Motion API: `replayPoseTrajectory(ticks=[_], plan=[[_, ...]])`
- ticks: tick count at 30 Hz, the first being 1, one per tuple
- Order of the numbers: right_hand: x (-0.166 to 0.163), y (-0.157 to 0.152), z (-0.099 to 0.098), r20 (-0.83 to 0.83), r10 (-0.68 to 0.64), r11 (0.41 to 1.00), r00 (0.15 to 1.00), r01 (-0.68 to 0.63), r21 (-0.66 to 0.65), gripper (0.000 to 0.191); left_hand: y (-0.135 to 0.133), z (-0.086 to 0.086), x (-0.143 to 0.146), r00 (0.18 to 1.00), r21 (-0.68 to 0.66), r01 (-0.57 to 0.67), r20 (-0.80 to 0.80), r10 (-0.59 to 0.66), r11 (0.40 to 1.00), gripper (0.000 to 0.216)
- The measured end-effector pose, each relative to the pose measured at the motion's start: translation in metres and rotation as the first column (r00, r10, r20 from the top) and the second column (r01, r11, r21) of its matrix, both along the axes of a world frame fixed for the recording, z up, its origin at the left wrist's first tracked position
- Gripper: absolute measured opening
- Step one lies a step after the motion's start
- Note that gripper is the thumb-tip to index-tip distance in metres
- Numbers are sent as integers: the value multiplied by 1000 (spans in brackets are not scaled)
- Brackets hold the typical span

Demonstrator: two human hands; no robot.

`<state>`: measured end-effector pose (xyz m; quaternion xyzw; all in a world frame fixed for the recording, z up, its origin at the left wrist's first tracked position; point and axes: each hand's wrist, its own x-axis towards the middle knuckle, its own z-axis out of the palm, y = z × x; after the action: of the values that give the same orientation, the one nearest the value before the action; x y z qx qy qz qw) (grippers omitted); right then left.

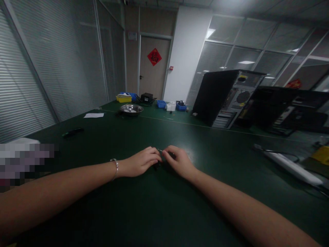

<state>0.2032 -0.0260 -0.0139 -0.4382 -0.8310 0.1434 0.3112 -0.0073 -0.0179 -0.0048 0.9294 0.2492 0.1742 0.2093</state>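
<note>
Just above the green tabletop, my two hands meet at the middle of the view. My right hand (179, 160) is closed, its thumb and index finger pinching a thin, pale, shiny piece (159, 150) that points towards the left hand. Fingers bent and pressed together, my left hand (144, 162) lies palm down close by; what they hold, if anything, is hidden. Under its fingertips shows a small dark object (156, 166), too dim to name. A bracelet (117, 168) circles the left wrist.
A black folding-knife-like tool (73, 132) and white paper (94, 115) lie left. Farther back stand a metal bowl (131, 109), a yellow bin (123, 99) and blue bins (161, 104). A computer tower (213, 96) and a white power strip (293, 166) are at right.
</note>
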Motion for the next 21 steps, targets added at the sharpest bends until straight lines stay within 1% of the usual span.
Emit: replayPoseTrajectory(ticks=[3,6,9,10,12,15,17,21], plan=[[0,-1,2,7,19,999,1000,-18,-42,20,1,-2,0,998,5,-42,56,41,999,26],[2,-1,3,20,41,993,999,-39,-108,16,1,-4,0,990,22,-114,84,111,993,22],[3,0,5,37,42,987,998,-36,-158,25,0,-4,-1,980,54,-192,63,189,980,18],[3,-1,6,52,46,985,998,-37,-169,27,-1,-3,-1,976,68,-215,52,211,974,20],[3,-2,9,90,59,983,994,-42,-178,31,-2,-2,-1,969,92,-246,20,246,965,29],[2,-5,15,147,72,984,987,-47,-170,31,-3,-1,-1,967,131,-245,-36,252,961,45],[2,-6,18,173,77,985,982,-48,-165,28,-3,-1,0,970,155,-225,-59,236,962,50],[1,-5,19,192,76,986,978,-45,-160,21,-3,-2,0,971,167,-213,-70,227,963,44]])
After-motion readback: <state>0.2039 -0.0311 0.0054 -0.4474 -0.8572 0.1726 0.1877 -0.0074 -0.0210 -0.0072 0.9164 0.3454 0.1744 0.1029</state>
